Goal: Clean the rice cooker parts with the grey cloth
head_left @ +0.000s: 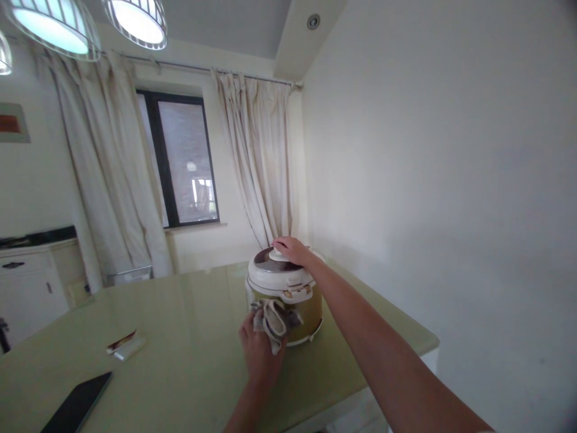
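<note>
A: How are the fingers disposed?

B: Those of the left hand [261,361] pinch a bunched cloth [271,319]. Those of the right hand [294,250] bend over a white knob [276,256]; whether they close on it, one cannot tell.

A: Where is the cooker?

B: The cooker [269,279] stands upright on the green desk [193,337], toward its right side. The knob tops it, and the cloth overlaps its lower front.

A: What else lies on the desk?

B: At left, well apart from the cooker, a small packet [129,347] and, nearer the viewer, a dark tablet [77,402].

A: And beyond?

B: A pale wall [433,180] rises at right. Behind the desk, curtains [261,144] flank a window [187,159]; a white cabinet [27,282] stands at far left, and lamps [137,24] hang above.
</note>
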`<state>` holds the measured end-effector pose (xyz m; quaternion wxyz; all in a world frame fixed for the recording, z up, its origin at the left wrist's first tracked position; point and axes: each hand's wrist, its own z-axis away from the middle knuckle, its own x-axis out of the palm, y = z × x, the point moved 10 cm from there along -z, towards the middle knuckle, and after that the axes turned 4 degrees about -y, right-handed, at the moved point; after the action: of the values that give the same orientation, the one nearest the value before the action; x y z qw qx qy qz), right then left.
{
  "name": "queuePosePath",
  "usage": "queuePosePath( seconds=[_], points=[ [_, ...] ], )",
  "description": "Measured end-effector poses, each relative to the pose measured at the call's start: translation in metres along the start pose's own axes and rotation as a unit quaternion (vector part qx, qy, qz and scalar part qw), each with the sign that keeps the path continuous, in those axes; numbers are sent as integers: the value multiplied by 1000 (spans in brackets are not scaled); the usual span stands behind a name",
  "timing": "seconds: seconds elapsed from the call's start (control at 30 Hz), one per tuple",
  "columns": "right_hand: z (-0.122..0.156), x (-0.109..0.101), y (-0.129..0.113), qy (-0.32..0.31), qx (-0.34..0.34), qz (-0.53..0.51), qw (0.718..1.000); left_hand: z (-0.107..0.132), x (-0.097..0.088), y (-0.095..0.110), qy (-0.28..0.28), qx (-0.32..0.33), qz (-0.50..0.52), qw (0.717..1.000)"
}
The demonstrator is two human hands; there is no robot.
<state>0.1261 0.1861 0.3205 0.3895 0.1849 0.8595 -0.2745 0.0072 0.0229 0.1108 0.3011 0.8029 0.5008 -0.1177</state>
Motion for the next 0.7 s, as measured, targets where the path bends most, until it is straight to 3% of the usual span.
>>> queuePosePath(
  seconds=[0.17, 0.3, 0.4, 0.47, 0.53, 0.7],
  points=[
    [1, -1, 0, 4, 3, 8, 1000, 35, 21, 49, 1, 119, -76, 990],
    [2, 0, -1, 6, 0, -1, 1000, 34, 35, 97, -1, 276, -123, 953],
    [3, -1, -3, 9, -6, -16, 1000, 25, 27, 112, 26, 329, -126, 936],
    [4, -2, -5, 11, -10, -24, 1000, 20, 15, 109, 33, 336, -113, 935],
    [4, -2, -7, 10, -12, -28, 999, 15, 1, 93, 30, 315, -87, 945],
    [4, -3, -10, 6, -9, -22, 1000, -16, -29, 15, 27, 131, -10, 991]
  ],
)
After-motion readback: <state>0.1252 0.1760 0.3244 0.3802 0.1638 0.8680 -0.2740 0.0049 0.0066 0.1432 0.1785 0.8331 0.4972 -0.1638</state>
